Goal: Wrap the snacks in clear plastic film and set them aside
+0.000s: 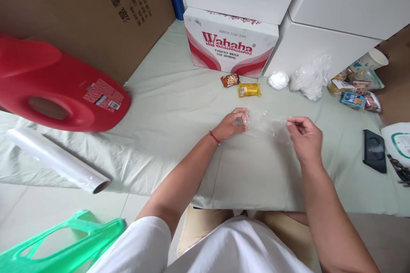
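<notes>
Between my hands a piece of clear plastic film [267, 127] is stretched just over the cloth-covered table. My left hand [233, 124], with a red string on the wrist, pinches its left end. My right hand [304, 138] grips the right end between thumb and fingers. The film is so see-through that its full outline cannot be made out. Beyond it lie a small brown snack packet [229, 80] and a yellow wrapped snack [250, 90]. To their right sit a ball wrapped in clear film [278, 80] and a crumpled heap of clear plastic [311, 77].
A Wahaha water carton [231, 45] stands at the back against white boxes [323, 36]. On the left are a red jug [73, 87] and a film roll [60, 160]. At right lie snack packets [354, 100] and a black phone [374, 150]. A green bag [96, 239] hangs low left.
</notes>
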